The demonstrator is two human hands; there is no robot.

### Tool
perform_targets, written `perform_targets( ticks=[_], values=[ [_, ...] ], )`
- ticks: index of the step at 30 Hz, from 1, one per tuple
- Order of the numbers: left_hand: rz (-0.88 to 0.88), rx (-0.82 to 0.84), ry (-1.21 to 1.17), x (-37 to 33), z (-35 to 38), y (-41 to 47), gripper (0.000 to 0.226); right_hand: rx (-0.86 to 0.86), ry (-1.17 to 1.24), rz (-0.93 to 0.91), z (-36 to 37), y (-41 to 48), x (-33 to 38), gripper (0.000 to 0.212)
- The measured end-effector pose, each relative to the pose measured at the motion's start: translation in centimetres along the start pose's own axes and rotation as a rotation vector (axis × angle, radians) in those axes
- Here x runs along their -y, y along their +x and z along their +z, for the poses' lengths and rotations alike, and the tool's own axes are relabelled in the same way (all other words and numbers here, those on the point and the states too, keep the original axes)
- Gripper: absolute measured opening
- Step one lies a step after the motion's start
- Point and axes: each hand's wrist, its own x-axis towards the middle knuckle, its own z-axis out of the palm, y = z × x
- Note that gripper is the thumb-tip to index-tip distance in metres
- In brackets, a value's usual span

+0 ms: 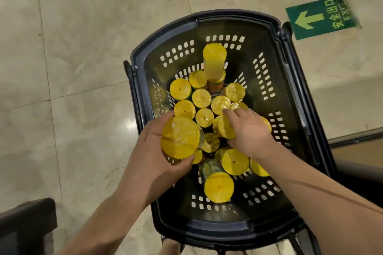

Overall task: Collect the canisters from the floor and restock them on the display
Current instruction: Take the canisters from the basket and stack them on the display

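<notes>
below, a dark plastic basket [238, 14] with slotted walls is seen from above, over a pale tiled floor [83, 47]. inside the basket, many yellow-lidded canisters [201, 98] are packed close together, most of them upright with lids facing up. one tall canister [214, 54] is raised above the rest at the basket's far end, and a tilted canister [218, 187] is leaned toward its near end. at the basket's left side, a large-looking canister [180, 137] is held above the others by the left hand [151, 151], whose fingers are wrapped around its body just under the lid. right of the basket's centre, another canister [224, 129] is gripped by the right hand [250, 132], with fingers [230, 113] spread over its lid and the thumb curled beneath. beyond the basket's far right corner, a green arrow sign [321, 17] is stuck to the floor.
</notes>
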Motion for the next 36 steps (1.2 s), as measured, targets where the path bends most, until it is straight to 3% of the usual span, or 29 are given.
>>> perform_targets(
  ticks=[5,10,21,27,36],
  values=[
    [0.028,-0.065,-0.127,-1.5,-2.0,0.1,0.097,-0.085,0.214,0.060,-2.3,-1.4,0.3,0.084],
    [0.114,-0.088,-0.247,-6.5,-6.2,0.0,0.096,-0.259,0.413,0.037,-10.2,-5.7,1.7,0.086],
    [0.356,-0.170,-0.375,-27.1,-23.1,-6.1,0.095,-0.667,0.829,0.020,-36.4,-23.9,5.9,0.089],
    [0.488,-0.162,-0.429,-39.2,-31.4,-11.9,0.089,-0.858,1.013,-0.058,-49.0,-34.9,8.2,0.070],
    [0.613,-0.080,-0.540,-51.1,-36.0,-19.8,0.080,-1.071,1.183,-0.031,-57.4,-47.8,10.4,0.056]
  ],
)
